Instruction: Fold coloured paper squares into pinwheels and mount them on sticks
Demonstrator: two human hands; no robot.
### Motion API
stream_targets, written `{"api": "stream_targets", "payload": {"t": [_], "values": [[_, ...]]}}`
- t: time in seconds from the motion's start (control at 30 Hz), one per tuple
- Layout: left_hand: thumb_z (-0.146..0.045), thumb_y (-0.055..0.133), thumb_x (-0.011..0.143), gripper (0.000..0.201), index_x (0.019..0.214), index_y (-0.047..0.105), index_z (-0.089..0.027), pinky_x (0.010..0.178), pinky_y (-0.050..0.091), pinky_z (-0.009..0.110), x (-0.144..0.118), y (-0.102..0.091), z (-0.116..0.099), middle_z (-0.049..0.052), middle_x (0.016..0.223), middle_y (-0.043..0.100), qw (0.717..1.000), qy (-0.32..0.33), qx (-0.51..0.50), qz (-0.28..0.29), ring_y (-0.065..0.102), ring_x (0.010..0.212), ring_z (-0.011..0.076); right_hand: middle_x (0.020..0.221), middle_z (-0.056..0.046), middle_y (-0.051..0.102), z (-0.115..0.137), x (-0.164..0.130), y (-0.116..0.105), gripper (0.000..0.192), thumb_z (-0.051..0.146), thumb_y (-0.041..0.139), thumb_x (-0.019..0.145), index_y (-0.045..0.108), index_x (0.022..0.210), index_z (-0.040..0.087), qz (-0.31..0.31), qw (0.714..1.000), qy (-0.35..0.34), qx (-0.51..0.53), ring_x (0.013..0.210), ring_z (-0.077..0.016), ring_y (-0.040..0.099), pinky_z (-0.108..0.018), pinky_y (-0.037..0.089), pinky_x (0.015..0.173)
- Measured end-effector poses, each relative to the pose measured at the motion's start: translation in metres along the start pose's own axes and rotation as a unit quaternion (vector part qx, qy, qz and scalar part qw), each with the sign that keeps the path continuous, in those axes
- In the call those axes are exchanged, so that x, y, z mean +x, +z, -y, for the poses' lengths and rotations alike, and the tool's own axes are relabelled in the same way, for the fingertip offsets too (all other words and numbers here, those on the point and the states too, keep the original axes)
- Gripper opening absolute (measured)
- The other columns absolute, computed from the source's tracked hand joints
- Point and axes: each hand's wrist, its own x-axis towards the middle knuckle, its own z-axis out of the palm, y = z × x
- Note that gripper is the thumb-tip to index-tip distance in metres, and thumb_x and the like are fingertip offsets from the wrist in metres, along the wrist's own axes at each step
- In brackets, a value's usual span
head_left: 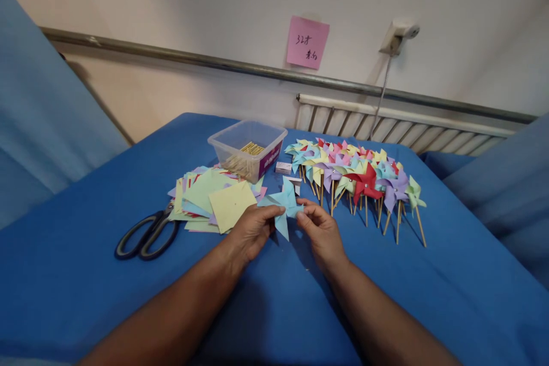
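Note:
A light blue paper pinwheel [283, 203] with folded blades is held above the blue-covered table by both hands. My left hand [255, 229] pinches its left side, thumb on top. On the other side, the fingers and thumb of my right hand [321, 233] grip the edge of a blade. No stick shows on this pinwheel. Just behind it stands a small open white box [293, 184], partly hidden by the blades. A stack of coloured paper squares [201, 197] lies left of my left hand, a yellow sheet [231, 206] on top with a small mark at its middle.
Scissors [148, 234] with dark handles lie at the left, blades under the paper. A clear plastic tub [227, 148] holds short sticks. Beside it is a small box [283, 167]. Many finished pinwheels on sticks [364, 183] crowd the right. A radiator [343, 117] stands behind the table [86, 274].

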Motion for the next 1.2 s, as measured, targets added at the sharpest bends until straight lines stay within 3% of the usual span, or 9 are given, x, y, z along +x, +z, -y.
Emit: {"api": "stream_targets", "payload": {"t": [0.23,0.43,0.53,0.8,1.2], "values": [[-0.018,0.076,0.057,0.019,0.075,0.073,-0.010,0.069,0.049,0.031,-0.0018,0.0011,0.0019,0.007,0.069,0.071,0.998,0.027,0.057,0.006,0.063,0.067,0.0196,0.102,-0.004,0.064,0.0017,-0.0006,0.0016,0.023,0.038,0.079,0.065,0.067,0.067,0.019,-0.004,0.997,0.051,0.066,0.072,-0.0120,0.057,-0.025,0.046,0.064],[-0.019,0.076,0.059,0.020,0.078,0.073,-0.012,0.065,0.048,0.029,-0.0021,-0.0010,0.0049,0.005,0.070,0.070,0.994,0.035,0.104,0.007,0.061,0.063,0.0172,0.105,-0.006,0.063,0.0043,-0.0010,-0.0011,0.018,0.033,0.077,0.068,0.067,0.064,0.019,0.000,0.997,-0.031,-0.066,0.100,-0.0205,0.057,-0.032,0.044,0.084],[-0.020,0.076,0.059,0.021,0.078,0.073,-0.013,0.066,0.048,0.029,-0.0026,-0.0002,0.0055,0.004,0.072,0.071,0.992,0.037,0.119,0.016,0.062,0.065,0.0177,0.101,-0.006,0.064,0.0039,-0.0002,-0.0018,0.018,0.033,0.077,0.066,0.066,0.061,0.019,-0.017,0.993,-0.051,-0.103,0.103,-0.0217,0.057,-0.034,0.042,0.089],[-0.022,0.077,0.057,0.021,0.076,0.073,-0.014,0.069,0.048,0.031,-0.0029,0.0003,0.0055,0.005,0.072,0.071,0.989,0.038,0.142,0.024,0.063,0.069,0.0200,0.093,-0.005,0.064,0.0016,0.0013,-0.0015,0.023,0.034,0.077,0.065,0.062,0.059,0.018,-0.031,0.993,-0.028,-0.109,0.082,-0.0175,0.060,-0.027,0.045,0.069],[-0.024,0.079,0.058,0.023,0.077,0.073,-0.013,0.066,0.046,0.030,-0.0008,-0.0033,0.0080,0.005,0.070,0.070,0.989,0.032,0.143,0.020,0.062,0.065,0.0183,0.087,-0.003,0.066,0.0054,-0.0003,-0.0007,0.022,0.033,0.072,0.068,0.058,0.060,0.019,-0.035,0.988,-0.040,-0.143,0.074,-0.0154,0.059,-0.026,0.045,0.064]]}}
